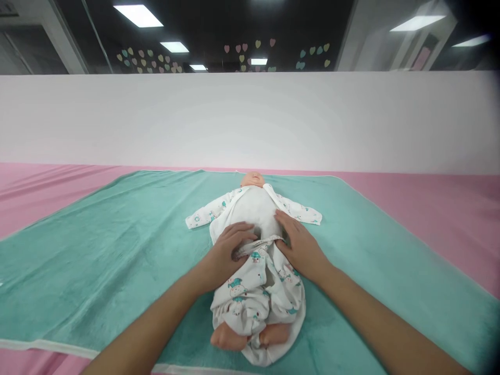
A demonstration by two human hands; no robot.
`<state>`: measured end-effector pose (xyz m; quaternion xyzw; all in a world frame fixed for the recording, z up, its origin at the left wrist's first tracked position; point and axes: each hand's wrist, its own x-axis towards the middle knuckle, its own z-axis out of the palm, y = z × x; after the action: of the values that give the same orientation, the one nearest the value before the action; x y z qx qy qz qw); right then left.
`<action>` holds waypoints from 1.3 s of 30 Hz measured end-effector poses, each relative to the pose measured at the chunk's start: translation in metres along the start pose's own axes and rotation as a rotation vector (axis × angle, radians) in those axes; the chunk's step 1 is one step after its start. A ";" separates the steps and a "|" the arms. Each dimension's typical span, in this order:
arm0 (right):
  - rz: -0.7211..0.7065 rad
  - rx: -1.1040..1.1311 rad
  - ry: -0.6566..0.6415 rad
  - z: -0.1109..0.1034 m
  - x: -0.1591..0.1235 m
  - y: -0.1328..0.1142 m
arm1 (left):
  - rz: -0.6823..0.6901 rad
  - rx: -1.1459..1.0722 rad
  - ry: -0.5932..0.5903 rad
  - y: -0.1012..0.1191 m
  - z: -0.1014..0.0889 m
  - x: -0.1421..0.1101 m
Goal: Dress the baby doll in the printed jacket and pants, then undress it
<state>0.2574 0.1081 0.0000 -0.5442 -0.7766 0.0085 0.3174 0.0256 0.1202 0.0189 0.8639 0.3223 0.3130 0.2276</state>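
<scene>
A baby doll (253, 179) lies on its back, its head at the far end and its bare feet (229, 337) toward me. White printed pants (238, 302) cover its legs, bunched and wrinkled, with the waistband across the lower belly. Its white printed jacket (211, 210) is spread at the front, sleeves stretched out to both sides, over a plain white torso (253, 205). My left hand (226, 255) grips the waistband on the left side, fingers curled over the belly. On the right side, my right hand (300, 246) has its thumb at the waistband and its fingers along the torso.
Beneath the doll is a teal blanket (128, 260) with some wrinkles, laid over a pink sheet (422, 208). A white low wall (250, 120) stands behind. Above it, dark glass (289, 31) carries several heart stickers and reflects ceiling lights.
</scene>
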 end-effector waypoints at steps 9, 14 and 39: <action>-0.056 0.077 -0.127 0.005 0.000 0.003 | -0.205 0.153 0.051 -0.010 0.018 0.004; -0.011 0.136 -0.075 0.010 -0.002 0.001 | -0.186 0.186 0.116 -0.011 0.018 0.006; 0.128 0.485 0.066 0.007 -0.004 -0.005 | -0.243 -0.077 0.365 -0.012 0.017 0.007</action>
<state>0.2503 0.1053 -0.0058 -0.5001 -0.7049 0.1969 0.4629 0.0360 0.1298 0.0029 0.7387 0.4475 0.4463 0.2343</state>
